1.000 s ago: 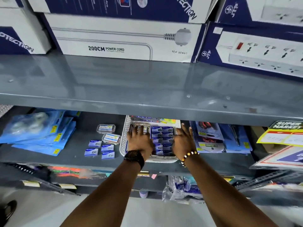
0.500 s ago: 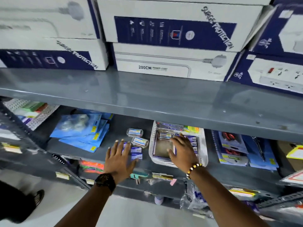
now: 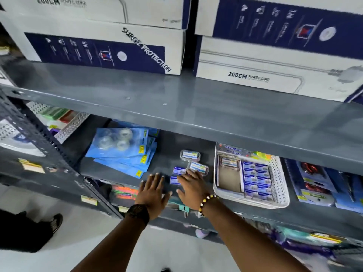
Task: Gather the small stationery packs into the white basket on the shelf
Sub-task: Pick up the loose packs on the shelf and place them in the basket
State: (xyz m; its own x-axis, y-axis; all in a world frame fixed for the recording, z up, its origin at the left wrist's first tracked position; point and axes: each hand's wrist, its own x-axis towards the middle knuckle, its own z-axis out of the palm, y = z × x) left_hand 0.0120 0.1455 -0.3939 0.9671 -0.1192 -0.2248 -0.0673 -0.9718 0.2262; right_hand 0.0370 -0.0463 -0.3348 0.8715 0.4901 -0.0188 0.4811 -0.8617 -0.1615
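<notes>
Where blurred, seemingly blue-white stationery packs (image 3: 177, 174), flat

Both bare forearms extend forward, palms down. Left hand (image 3: 152, 193), black watch at its wrist, fingers spread flat. Right hand (image 3: 191, 186), beaded bracelet at its wrist, fingers extended and slightly splayed, grasping nothing.

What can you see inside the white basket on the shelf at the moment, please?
The white basket holds a column of small blue packs along its right side, an open box with a bare floor on the left, and colourful items at the back, partly hidden by the shelf above.
</notes>
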